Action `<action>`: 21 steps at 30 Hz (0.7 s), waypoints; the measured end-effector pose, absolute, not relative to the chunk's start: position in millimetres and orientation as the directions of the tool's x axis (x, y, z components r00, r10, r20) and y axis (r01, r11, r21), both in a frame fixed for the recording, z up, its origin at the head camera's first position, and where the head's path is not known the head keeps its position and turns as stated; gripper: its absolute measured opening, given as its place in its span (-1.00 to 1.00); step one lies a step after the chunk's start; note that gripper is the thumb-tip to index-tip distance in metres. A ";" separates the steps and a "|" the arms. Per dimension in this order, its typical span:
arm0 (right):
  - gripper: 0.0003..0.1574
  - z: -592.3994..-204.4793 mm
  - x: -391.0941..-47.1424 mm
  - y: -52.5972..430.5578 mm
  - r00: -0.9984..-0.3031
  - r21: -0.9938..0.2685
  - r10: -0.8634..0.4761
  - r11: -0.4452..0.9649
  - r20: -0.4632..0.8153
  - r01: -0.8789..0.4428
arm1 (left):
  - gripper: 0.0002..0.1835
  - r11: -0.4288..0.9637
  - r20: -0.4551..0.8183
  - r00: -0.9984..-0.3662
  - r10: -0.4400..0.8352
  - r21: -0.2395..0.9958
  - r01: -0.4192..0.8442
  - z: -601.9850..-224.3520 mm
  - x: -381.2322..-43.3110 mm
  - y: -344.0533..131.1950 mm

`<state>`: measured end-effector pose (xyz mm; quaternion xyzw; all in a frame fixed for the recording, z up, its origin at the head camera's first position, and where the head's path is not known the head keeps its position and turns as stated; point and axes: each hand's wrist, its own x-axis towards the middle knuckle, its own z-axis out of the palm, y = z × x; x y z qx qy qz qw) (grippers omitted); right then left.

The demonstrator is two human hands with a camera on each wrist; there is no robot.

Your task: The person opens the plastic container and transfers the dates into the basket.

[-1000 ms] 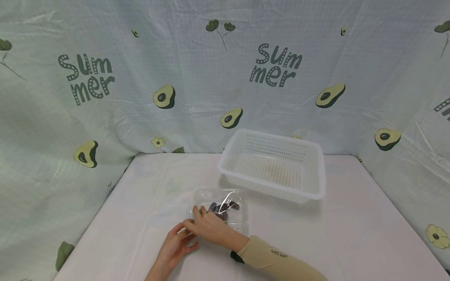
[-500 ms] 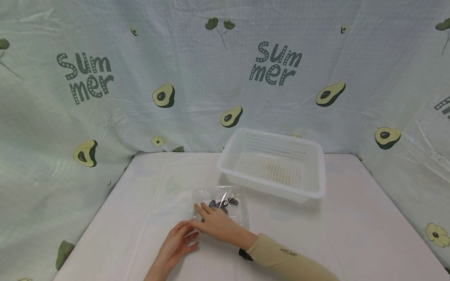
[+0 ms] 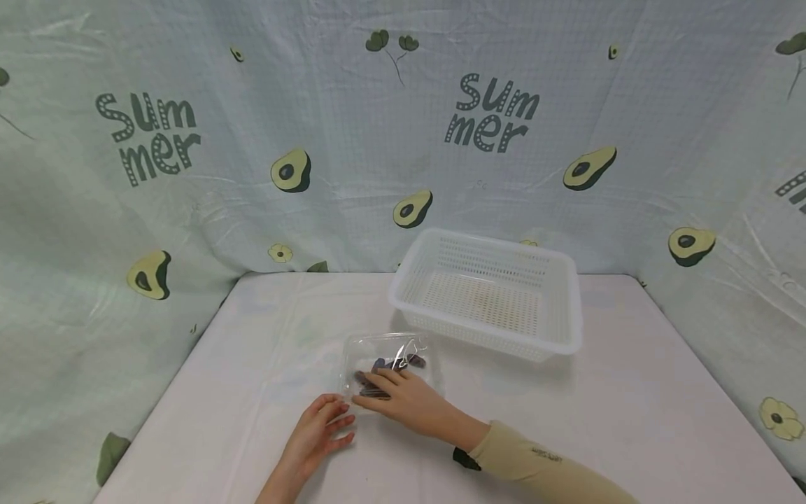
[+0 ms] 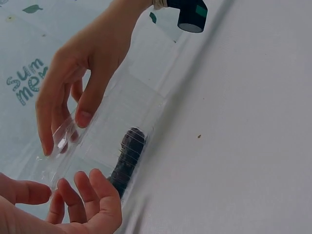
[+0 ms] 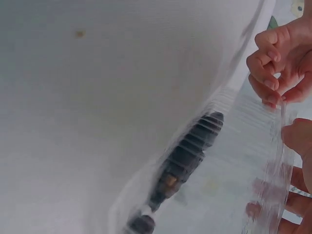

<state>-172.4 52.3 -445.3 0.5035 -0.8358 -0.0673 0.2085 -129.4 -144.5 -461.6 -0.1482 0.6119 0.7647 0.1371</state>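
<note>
A clear plastic clamshell box (image 3: 434, 389) sits on the white-covered table, with several dark, elongated, wrinkled pieces (image 3: 416, 360) inside; through its ribbed wall a dark piece (image 4: 130, 155) shows in the left wrist view. My left hand (image 3: 320, 428) is at the near left corner, where thumb and forefinger pinch the rim in the right wrist view; its other fingers are spread and loosely bent. My right hand (image 3: 412, 402) reaches over the near edge from the right. Its fingers lie extended over the lid, and its thumb (image 4: 85, 114) touches the near rim.
Behind the box, to the right, stands a white perforated plastic basket (image 3: 485, 334). A curtain (image 3: 352, 126) printed with avocados surrounds the table (image 3: 630, 392) at the back and sides. A small brown speck (image 4: 199, 136) marks the cloth in front of the box.
My right hand has slid to the right along the box's near edge, uncovering dark pieces at the left. My left hand has stayed by the corner. The box shifted slightly.
</note>
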 end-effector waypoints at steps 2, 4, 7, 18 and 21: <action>-0.38 -444.7 -172.0 57.4 -0.415 0.307 -0.866 0.489 0.277 -0.816 | -0.90 -0.208 -0.393 -0.919 0.021 0.898 -0.389 -461.9 -129.1 -144.2; -0.38 -444.9 -171.6 63.3 -0.422 0.305 -0.863 0.496 0.277 -0.813 | -0.88 -0.207 -0.395 -0.919 0.003 0.898 -0.387 -461.3 -128.7 -143.3; -0.36 -446.9 -170.9 72.7 -0.427 0.309 -0.855 0.508 0.295 -0.804 | -0.84 -0.195 -0.398 -0.917 -0.026 0.902 -0.386 -460.5 -128.4 -140.9; -0.19 -454.7 -165.7 109.6 -0.437 0.289 -0.806 0.562 0.399 -0.775 | -0.46 -0.113 -0.390 -0.920 -0.044 0.917 -0.383 -457.1 -130.6 -139.8; -0.25 -452.8 -163.6 118.8 -0.445 0.304 -0.796 0.579 0.411 -0.757 | -0.45 -0.095 -0.387 -0.922 -0.031 0.919 -0.382 -457.7 -132.2 -140.7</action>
